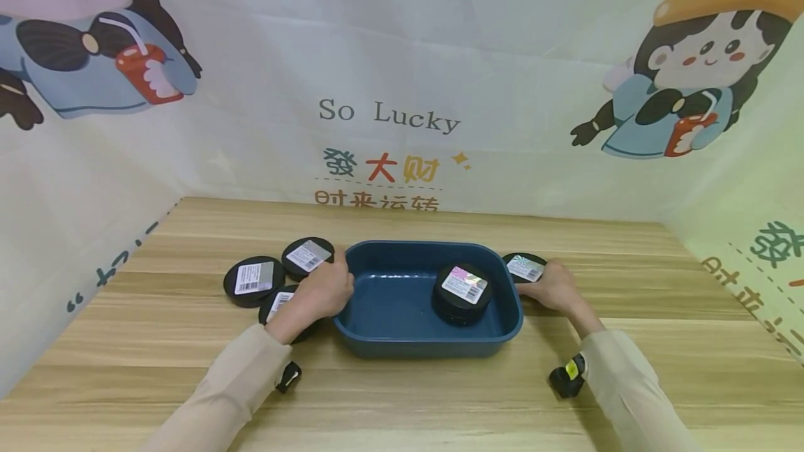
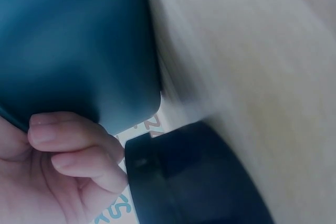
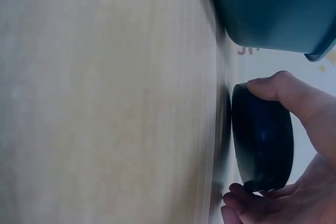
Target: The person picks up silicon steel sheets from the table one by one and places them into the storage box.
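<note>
A blue rectangular plastic basin (image 1: pixel 433 349) stands on the wooden table in the head view. My left hand (image 1: pixel 326 290) grips its left rim; the left wrist view shows curled fingers (image 2: pixel 79 140) against the basin's outer wall. Beyond the basin's right end, my right hand (image 1: pixel 554 286) holds a flat round black container (image 1: pixel 525 268) with a silver label on top. Thumb and fingers span its sides in the right wrist view, close over the table. Inside the basin, toward its right end, sits a labelled black round container (image 1: pixel 463 283), seemingly on top of another.
Left of the basin are more black round containers: one at the far left (image 1: pixel 253 279), one behind (image 1: pixel 308 255), and one partly hidden under my left forearm (image 1: pixel 276 307). A printed cloth backdrop (image 1: pixel 389 54) rises behind the wooden table (image 1: pixel 402 403) and along both sides.
</note>
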The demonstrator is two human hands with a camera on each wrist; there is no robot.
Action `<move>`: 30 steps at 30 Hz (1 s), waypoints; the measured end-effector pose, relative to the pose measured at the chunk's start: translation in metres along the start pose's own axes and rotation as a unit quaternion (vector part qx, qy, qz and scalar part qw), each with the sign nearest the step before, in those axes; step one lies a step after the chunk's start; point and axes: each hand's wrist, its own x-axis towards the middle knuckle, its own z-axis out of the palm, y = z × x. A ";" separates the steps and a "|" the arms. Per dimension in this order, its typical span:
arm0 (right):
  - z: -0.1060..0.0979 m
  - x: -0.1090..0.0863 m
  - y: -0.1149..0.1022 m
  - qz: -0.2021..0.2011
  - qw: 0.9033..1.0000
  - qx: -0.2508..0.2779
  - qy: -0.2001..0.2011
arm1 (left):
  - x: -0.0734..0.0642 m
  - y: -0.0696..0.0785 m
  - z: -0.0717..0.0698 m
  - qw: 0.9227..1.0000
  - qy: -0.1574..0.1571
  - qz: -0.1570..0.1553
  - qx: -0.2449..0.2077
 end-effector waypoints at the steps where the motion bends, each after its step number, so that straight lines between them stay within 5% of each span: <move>1: 0.000 0.000 0.000 0.001 1.000 0.010 0.003 | 0.000 0.000 0.000 1.000 0.000 0.000 0.000; 13: -0.003 -0.005 0.000 0.012 0.996 0.074 0.041 | -0.001 0.000 0.000 1.000 0.004 0.005 0.002; 24: -0.009 -0.012 -0.009 0.039 0.978 0.182 0.097 | 0.000 0.001 -0.001 1.000 -0.001 0.001 0.002; 30: -0.012 -0.016 -0.014 0.039 0.975 0.189 0.113 | 0.000 0.000 0.001 1.000 0.010 0.006 0.003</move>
